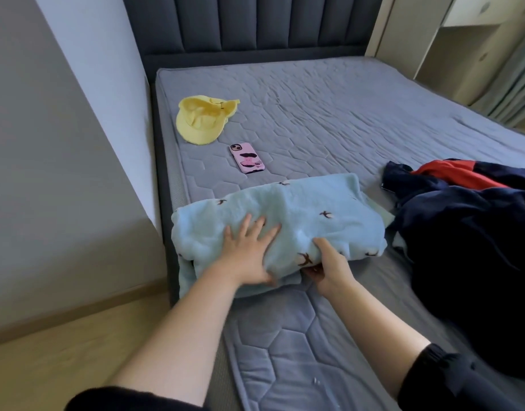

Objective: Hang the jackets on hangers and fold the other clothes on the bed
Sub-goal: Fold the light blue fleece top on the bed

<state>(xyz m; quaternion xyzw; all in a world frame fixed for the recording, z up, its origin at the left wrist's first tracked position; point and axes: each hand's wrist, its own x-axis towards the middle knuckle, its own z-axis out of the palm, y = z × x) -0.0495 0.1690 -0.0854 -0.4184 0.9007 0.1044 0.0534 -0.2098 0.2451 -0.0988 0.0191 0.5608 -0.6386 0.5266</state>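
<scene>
**Light blue garment (314, 209) folded and under both your hands**

Your left fingers (259, 229) are straight and spread, pressing flat on top of the light blue garment near its front edge, with the palm of your left hand (246, 250) down on the fabric. Your right hand (332, 266) pinches the garment's near edge: the thumb lies on top and the fingers curl underneath the fold. The garment, fleecy with small brown bird shapes, lies in a thick folded bundle on the bed (329, 120), at the bed's left side. Just right of the garment, touching its corner, is a crumpled navy and red jacket (462, 232). Beyond the garment lies a phone (247, 158) in a pink case, and further beyond, to the left, a yellow cap (203, 118).
</scene>
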